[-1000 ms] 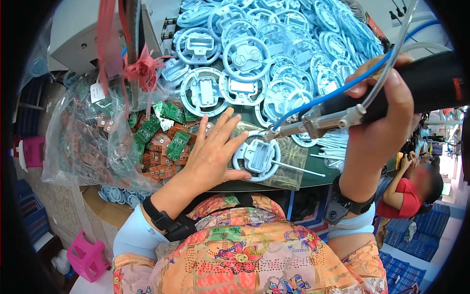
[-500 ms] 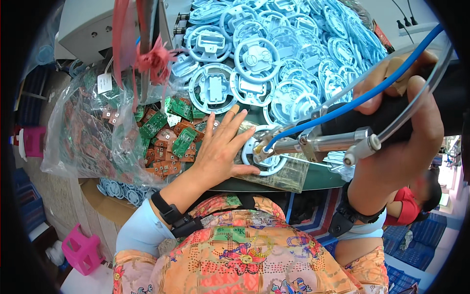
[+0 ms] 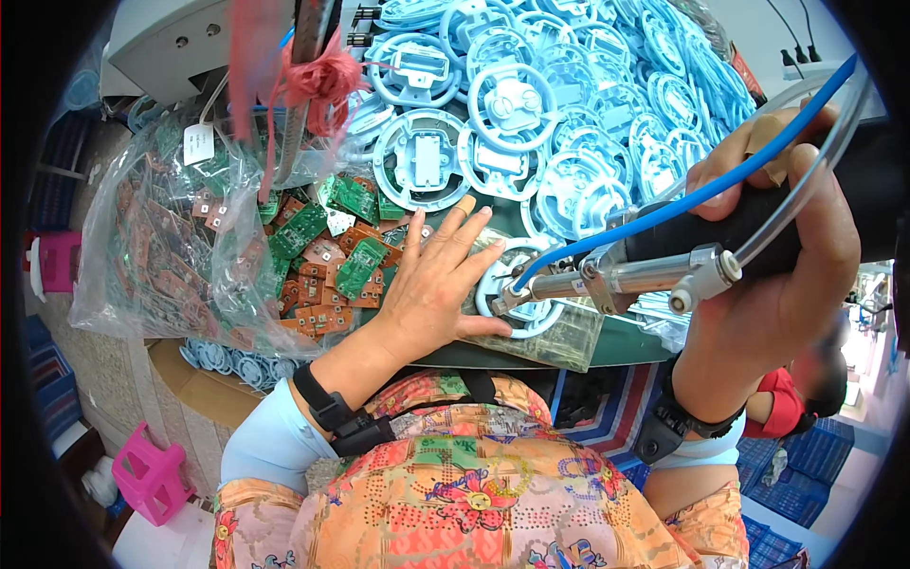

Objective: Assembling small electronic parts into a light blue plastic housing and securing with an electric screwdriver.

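Observation:
My left hand (image 3: 431, 296) rests with its fingers spread, thumb and fingertips against the edge of a round light-blue plastic part (image 3: 540, 328). That part lies flat on a tape-covered pad (image 3: 574, 343). My right hand (image 3: 791, 270) is closed round the black body of a powered screwdriver (image 3: 654, 279) with a metal barrel, held slanting down to the left. Its tip is over the middle of the round part; whether it touches a screw cannot be made out. A blue air hose (image 3: 701, 194) runs along the tool and partly covers my right fingers.
Many more light-blue round parts (image 3: 422, 159) are heaped beyond my hands. Left of my left hand, green and brown circuit boards (image 3: 360, 268) spill from a clear plastic bag (image 3: 123, 275). A metal post (image 3: 308, 104) with red ties stands behind them. Another person (image 3: 787, 403) is at the right.
The whole view has shifted slightly, so the heap and the bag appear a little displaced. Both hands keep their places at the round part and on the screwdriver.

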`<state>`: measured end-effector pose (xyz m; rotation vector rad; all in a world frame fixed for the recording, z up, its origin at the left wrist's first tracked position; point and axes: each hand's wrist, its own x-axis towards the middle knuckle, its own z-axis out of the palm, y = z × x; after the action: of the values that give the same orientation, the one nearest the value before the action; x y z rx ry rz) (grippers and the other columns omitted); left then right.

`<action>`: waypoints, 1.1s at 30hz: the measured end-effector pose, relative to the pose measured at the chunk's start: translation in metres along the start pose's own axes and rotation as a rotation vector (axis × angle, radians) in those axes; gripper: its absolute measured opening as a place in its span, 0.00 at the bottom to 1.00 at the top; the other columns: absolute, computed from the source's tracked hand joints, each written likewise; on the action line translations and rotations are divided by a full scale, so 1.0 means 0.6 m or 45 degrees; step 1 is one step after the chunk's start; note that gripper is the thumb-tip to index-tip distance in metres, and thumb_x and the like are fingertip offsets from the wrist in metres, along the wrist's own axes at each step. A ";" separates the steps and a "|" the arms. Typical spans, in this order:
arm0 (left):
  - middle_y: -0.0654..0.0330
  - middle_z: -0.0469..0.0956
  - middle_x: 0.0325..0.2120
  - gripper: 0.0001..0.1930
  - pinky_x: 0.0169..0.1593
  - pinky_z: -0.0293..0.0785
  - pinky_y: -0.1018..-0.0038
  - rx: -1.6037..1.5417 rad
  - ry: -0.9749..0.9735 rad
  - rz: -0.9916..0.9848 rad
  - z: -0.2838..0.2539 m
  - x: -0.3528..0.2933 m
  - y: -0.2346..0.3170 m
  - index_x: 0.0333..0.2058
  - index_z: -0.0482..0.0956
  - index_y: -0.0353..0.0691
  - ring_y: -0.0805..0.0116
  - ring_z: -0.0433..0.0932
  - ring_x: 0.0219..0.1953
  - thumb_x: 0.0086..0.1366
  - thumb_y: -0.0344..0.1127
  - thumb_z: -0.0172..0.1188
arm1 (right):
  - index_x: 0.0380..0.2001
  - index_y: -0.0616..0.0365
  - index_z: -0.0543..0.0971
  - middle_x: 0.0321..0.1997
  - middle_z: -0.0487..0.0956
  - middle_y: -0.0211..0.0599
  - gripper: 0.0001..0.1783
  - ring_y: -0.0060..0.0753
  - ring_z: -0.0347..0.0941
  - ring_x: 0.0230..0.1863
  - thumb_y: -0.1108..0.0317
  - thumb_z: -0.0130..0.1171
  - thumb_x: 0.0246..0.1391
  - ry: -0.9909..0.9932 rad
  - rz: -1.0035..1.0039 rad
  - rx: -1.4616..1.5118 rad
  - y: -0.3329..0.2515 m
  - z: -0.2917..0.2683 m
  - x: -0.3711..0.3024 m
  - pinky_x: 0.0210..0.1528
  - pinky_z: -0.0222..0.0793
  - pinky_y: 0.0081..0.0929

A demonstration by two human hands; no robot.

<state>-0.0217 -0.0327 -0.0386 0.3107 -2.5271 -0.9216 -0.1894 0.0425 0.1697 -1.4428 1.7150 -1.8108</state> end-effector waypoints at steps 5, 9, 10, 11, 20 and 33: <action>0.49 0.61 0.64 0.43 0.67 0.43 0.38 -0.010 0.012 0.032 0.000 0.009 0.007 0.54 0.74 0.40 0.49 0.53 0.70 0.41 0.58 0.75 | 0.29 0.64 0.69 0.28 0.69 0.41 0.17 0.28 0.68 0.27 0.58 0.46 0.62 0.009 -0.052 -0.004 -0.031 0.053 -0.006 0.34 0.65 0.25; 0.48 0.62 0.64 0.43 0.67 0.44 0.38 0.058 0.014 0.004 -0.002 -0.002 0.005 0.53 0.74 0.39 0.49 0.53 0.70 0.41 0.56 0.76 | 0.33 0.67 0.72 0.23 0.72 0.41 0.19 0.28 0.68 0.27 0.58 0.46 0.61 0.053 -0.051 0.032 -0.017 0.064 -0.008 0.33 0.65 0.26; 0.48 0.65 0.62 0.38 0.67 0.45 0.37 0.097 0.040 0.008 -0.007 0.000 0.008 0.48 0.77 0.38 0.48 0.56 0.69 0.41 0.56 0.75 | 0.36 0.68 0.73 0.23 0.73 0.42 0.17 0.30 0.68 0.27 0.60 0.46 0.63 -0.042 -0.328 -0.413 0.012 0.033 -0.003 0.34 0.66 0.27; 0.48 0.65 0.62 0.38 0.67 0.45 0.37 0.106 0.044 0.018 -0.009 -0.005 0.009 0.48 0.77 0.38 0.48 0.56 0.69 0.41 0.56 0.75 | 0.36 0.68 0.73 0.23 0.73 0.42 0.17 0.30 0.68 0.27 0.60 0.46 0.63 -0.035 -0.340 -0.413 0.017 0.004 -0.014 0.34 0.66 0.27; 0.49 0.68 0.61 0.26 0.66 0.50 0.41 0.115 0.117 0.149 -0.024 -0.001 0.028 0.42 0.78 0.40 0.46 0.60 0.67 0.45 0.42 0.76 | 0.43 0.64 0.70 0.29 0.68 0.38 0.17 0.28 0.66 0.31 0.60 0.49 0.60 0.466 -0.157 -0.303 -0.038 -0.108 -0.030 0.38 0.63 0.23; 0.53 0.70 0.55 0.47 0.65 0.51 0.42 0.087 -0.153 0.105 0.005 0.024 0.063 0.60 0.68 0.38 0.51 0.63 0.64 0.41 0.50 0.77 | 0.54 0.68 0.67 0.30 0.68 0.39 0.23 0.27 0.67 0.29 0.61 0.47 0.61 0.286 0.038 0.115 -0.036 -0.097 -0.067 0.37 0.65 0.22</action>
<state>-0.0382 -0.0077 -0.0111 0.1746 -2.6641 -0.8466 -0.2063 0.1137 0.1808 -1.2114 1.7190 -2.0723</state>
